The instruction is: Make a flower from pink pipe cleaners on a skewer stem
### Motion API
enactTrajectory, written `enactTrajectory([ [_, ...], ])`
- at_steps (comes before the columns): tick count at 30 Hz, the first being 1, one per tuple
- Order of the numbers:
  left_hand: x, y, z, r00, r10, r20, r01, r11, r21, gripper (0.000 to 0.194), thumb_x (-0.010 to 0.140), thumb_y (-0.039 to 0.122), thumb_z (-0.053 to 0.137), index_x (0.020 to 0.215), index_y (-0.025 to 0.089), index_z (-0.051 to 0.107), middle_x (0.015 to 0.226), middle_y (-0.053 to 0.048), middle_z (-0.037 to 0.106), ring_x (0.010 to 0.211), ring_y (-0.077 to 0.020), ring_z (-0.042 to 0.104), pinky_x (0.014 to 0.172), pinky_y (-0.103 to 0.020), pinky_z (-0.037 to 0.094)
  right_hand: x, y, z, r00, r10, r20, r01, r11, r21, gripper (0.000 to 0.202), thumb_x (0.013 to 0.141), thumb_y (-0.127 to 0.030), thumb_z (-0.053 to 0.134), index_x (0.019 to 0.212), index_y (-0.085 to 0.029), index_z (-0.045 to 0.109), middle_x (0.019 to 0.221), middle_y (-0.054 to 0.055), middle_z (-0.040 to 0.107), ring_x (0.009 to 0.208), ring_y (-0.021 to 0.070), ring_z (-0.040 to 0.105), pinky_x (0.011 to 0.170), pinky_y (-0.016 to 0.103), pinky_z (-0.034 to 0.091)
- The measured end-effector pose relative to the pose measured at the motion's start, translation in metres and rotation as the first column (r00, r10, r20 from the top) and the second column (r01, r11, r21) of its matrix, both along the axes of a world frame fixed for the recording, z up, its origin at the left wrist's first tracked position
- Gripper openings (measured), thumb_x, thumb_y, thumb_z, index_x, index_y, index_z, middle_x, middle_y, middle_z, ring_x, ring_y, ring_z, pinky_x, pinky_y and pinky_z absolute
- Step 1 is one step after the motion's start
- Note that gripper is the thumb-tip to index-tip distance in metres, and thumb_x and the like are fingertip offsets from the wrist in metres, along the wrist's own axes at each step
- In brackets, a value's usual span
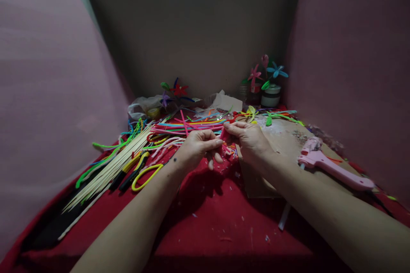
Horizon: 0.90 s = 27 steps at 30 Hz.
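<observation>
Between my two hands is a short pink pipe cleaner (225,135), bent, its lower part partly hidden by fingers. My left hand (205,145) pinches it from the left with thumb and forefinger, the other fingers loosely curled below. From the right, my right hand (245,134) grips its upper end between thumb and forefinger. Just behind the hands lie several loose pipe cleaners (192,126) in pink, blue and yellow. Pale pink twisted ones (166,147) rest left of my left hand.
On the left lie bamboo sticks (109,170), yellow-black pliers (134,170) and yellow-handled scissors (147,177). A pink glue gun (333,164) rests on cardboard (259,183) at right. Pipe-cleaner flowers (277,70) stand in jars (270,96) behind. Scraps dot the red cloth (218,230).
</observation>
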<state>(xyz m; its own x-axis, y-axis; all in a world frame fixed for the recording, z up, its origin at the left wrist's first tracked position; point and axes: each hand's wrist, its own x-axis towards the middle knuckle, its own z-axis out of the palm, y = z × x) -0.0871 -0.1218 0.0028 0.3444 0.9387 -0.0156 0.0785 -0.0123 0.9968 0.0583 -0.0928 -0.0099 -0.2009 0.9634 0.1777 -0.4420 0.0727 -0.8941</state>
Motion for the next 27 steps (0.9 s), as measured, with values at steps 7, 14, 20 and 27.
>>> enactTrajectory([
  [7, -0.003, 0.003, -0.004, 0.999, 0.003, 0.046, -0.003, 1.0, 0.002, 0.019, 0.074, 0.027, 0.059, 0.069, 0.013, 0.047, 0.048, -0.003, 0.062, 0.031, -0.0111, 0.052, 0.032, -0.019, 0.039, -0.005, 0.001, -0.008, 0.98, 0.193, -0.051, -0.196, 0.979, -0.056, 0.021, 0.056, -0.028, 0.075, 0.066, -0.013, 0.063, 0.059, 0.0, 0.059, 0.053, 0.0104, 0.052, 0.054, 0.025, 0.039],
  [14, -0.009, 0.0, 0.008, 0.991, 0.065, -0.119, -0.069, 0.997, -0.037, 0.023, 0.073, 0.034, 0.061, 0.077, 0.013, 0.052, 0.052, -0.003, 0.062, 0.036, -0.0122, 0.055, 0.03, -0.017, 0.036, -0.004, -0.006, -0.002, 0.993, 0.074, 0.092, -0.073, 0.997, -0.016, 0.015, 0.061, -0.025, 0.07, 0.06, -0.013, 0.061, 0.053, -0.001, 0.057, 0.047, 0.0083, 0.048, 0.05, 0.024, 0.035],
  [20, -0.015, 0.0, 0.02, 0.962, 0.257, -0.093, -0.242, 0.959, 0.146, 0.024, 0.073, 0.032, 0.061, 0.09, 0.015, 0.061, 0.044, 0.006, 0.05, 0.03, -0.0029, 0.038, 0.036, -0.016, 0.033, -0.007, -0.009, -0.001, 0.963, 0.128, 0.238, -0.13, 0.991, -0.007, 0.015, 0.062, -0.027, 0.067, 0.062, -0.013, 0.064, 0.052, 0.0, 0.057, 0.043, 0.007, 0.042, 0.046, 0.023, 0.03],
  [27, -0.004, -0.005, 0.023, 0.903, 0.361, -0.232, -0.272, 0.9, 0.341, 0.017, 0.069, 0.026, 0.061, 0.076, 0.012, 0.066, 0.05, 0.004, 0.052, 0.039, -0.0041, 0.038, 0.037, -0.016, 0.029, -0.01, -0.009, -0.008, 0.904, 0.086, 0.419, -0.154, 0.979, 0.131, 0.017, 0.065, -0.03, 0.062, 0.066, -0.013, 0.068, 0.05, -0.003, 0.051, 0.046, 0.0068, 0.035, 0.045, 0.023, 0.025],
])
